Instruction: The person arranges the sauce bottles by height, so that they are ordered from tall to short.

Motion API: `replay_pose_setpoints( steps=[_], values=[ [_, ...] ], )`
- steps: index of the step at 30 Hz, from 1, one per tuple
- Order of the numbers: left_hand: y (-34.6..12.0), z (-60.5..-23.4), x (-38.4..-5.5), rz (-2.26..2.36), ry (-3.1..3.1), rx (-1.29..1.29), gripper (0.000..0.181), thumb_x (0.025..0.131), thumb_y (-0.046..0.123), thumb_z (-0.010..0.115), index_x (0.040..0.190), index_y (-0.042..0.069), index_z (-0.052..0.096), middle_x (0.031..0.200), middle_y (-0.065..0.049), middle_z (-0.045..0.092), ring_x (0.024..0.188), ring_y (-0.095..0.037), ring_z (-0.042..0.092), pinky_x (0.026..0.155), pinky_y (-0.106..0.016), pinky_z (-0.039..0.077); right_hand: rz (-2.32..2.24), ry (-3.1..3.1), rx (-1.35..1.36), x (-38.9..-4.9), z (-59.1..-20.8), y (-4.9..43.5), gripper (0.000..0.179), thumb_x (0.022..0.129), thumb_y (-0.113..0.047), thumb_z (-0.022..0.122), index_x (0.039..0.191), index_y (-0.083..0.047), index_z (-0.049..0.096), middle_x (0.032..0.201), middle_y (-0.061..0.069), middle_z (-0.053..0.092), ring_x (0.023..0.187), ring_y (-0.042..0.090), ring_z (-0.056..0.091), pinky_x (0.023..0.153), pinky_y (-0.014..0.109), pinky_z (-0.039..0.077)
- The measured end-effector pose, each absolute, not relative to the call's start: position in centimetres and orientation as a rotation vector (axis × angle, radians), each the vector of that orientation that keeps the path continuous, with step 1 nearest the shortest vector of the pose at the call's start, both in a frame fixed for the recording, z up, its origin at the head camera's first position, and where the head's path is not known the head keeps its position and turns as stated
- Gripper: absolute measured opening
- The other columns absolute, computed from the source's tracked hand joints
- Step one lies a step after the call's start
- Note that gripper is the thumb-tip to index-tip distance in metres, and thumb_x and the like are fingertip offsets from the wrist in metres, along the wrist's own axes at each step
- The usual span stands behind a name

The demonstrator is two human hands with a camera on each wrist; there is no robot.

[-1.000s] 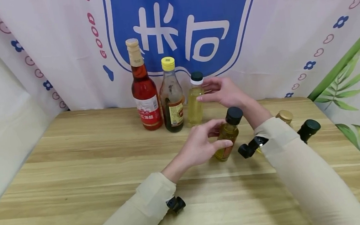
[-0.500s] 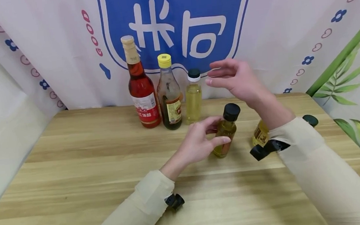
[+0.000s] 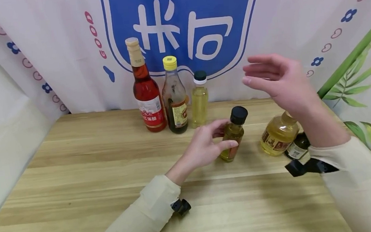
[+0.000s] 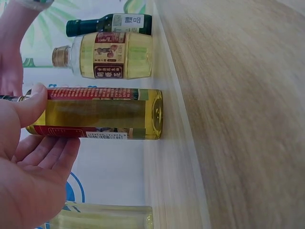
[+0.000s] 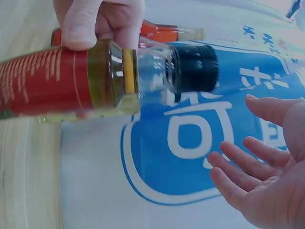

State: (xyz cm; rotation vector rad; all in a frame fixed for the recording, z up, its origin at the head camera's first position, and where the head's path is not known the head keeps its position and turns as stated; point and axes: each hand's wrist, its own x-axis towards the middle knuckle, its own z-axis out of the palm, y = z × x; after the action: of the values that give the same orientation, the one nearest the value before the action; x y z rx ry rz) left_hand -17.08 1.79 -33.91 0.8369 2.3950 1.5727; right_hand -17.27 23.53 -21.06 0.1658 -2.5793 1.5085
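Note:
My left hand (image 3: 205,147) holds a small oil bottle (image 3: 235,130) with a black cap, thumb on one side and fingers on the other. In the left wrist view this bottle (image 4: 95,114) shows a red label and yellow-green oil, its base close to the table. My right hand (image 3: 285,81) is raised in the air at the right, fingers spread and nothing in them. From the right wrist, the empty palm of the right hand (image 5: 267,176) faces the black cap, apart from it. Below the right arm stands a squat oil bottle (image 3: 278,135).
At the back stand a red vinegar bottle (image 3: 150,108), a dark sauce bottle (image 3: 179,111) with a yellow cap, and a pale yellow oil bottle (image 3: 199,105). A dark green bottle (image 3: 297,149) is partly hidden by the right arm. A printed curtain (image 3: 79,77) hangs behind the wooden table (image 3: 94,168).
My right hand has let go of the pale yellow oil bottle at the back and moved right and up. The left hand stays at the black-capped bottle.

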Motion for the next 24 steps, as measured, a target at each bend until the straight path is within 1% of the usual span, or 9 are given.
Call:
replay_pose_setpoints(
  steps=[2,4,7,9,13,18,21,24],
  values=[
    [1.9,-33.8,-17.0,1.581,2.390,0.840,0.057,0.096,0.017,0.081,0.147,0.007,0.060,0.142,-0.011,0.070,0.127,-0.026,0.071,0.110,-0.035,0.058,1.500,-2.546,0.158,-16.5,-21.2,24.6,0.060,0.095,-0.034,0.082,0.150,-0.024,0.059,0.141,-0.005,0.071,0.121,0.002,0.070,0.096,0.011,0.056],
    [1.9,-33.8,-17.0,1.588,2.389,0.841,0.056,0.096,0.016,0.081,0.147,0.006,0.060,0.142,-0.012,0.070,0.127,-0.027,0.071,0.110,-0.037,0.058,1.506,-2.497,0.146,-15.8,-21.4,25.7,0.059,0.095,-0.029,0.082,0.149,-0.021,0.061,0.138,-0.006,0.073,0.117,0.000,0.072,0.092,0.008,0.056],
    [1.9,-33.7,-16.9,1.593,2.391,0.838,0.056,0.095,0.015,0.081,0.147,0.006,0.060,0.141,-0.012,0.070,0.126,-0.028,0.071,0.110,-0.039,0.058,1.585,-2.389,0.142,-14.7,-21.9,27.5,0.056,0.094,-0.017,0.083,0.146,-0.017,0.063,0.132,-0.008,0.076,0.113,0.001,0.073,0.090,0.008,0.057],
    [1.9,-33.8,-16.9,1.591,2.393,0.838,0.056,0.095,0.014,0.081,0.146,0.006,0.060,0.140,-0.012,0.071,0.125,-0.027,0.071,0.109,-0.037,0.058,1.674,-2.286,0.152,-14.1,-22.4,28.7,0.055,0.092,-0.009,0.083,0.143,-0.013,0.065,0.127,-0.008,0.078,0.111,0.002,0.074,0.089,0.008,0.057],
    [1.8,-34.0,-17.0,1.589,2.396,0.847,0.055,0.095,0.015,0.081,0.146,0.006,0.060,0.140,-0.012,0.071,0.125,-0.027,0.071,0.109,-0.035,0.058,1.802,-2.095,0.187,-13.0,-23.4,31.0,0.053,0.089,0.004,0.081,0.139,-0.006,0.067,0.123,-0.005,0.080,0.110,0.004,0.075,0.089,0.009,0.058],
    [1.8,-34.0,-16.9,1.601,2.393,0.841,0.055,0.095,0.014,0.081,0.145,0.006,0.061,0.140,-0.012,0.071,0.125,-0.027,0.072,0.109,-0.035,0.058,1.776,-2.059,0.130,-11.6,-24.9,33.6,0.053,0.090,0.005,0.079,0.141,-0.004,0.065,0.124,-0.006,0.079,0.111,0.002,0.074,0.089,0.006,0.056],
    [1.8,-34.0,-16.9,1.600,2.399,0.835,0.055,0.095,0.014,0.081,0.145,0.006,0.061,0.140,-0.011,0.071,0.125,-0.027,0.072,0.109,-0.035,0.058,1.771,-2.060,0.071,-11.0,-26.0,34.8,0.053,0.090,0.005,0.079,0.141,-0.005,0.065,0.123,-0.009,0.079,0.109,0.000,0.074,0.089,0.006,0.055],
    [1.9,-34.0,-16.8,1.597,2.404,0.838,0.055,0.095,0.015,0.081,0.146,0.006,0.061,0.141,-0.011,0.071,0.125,-0.027,0.072,0.109,-0.035,0.058,1.843,-2.017,0.073,-10.7,-27.4,35.9,0.055,0.091,0.009,0.077,0.142,-0.003,0.064,0.124,-0.007,0.079,0.110,0.001,0.075,0.090,0.008,0.057]
  ],
)
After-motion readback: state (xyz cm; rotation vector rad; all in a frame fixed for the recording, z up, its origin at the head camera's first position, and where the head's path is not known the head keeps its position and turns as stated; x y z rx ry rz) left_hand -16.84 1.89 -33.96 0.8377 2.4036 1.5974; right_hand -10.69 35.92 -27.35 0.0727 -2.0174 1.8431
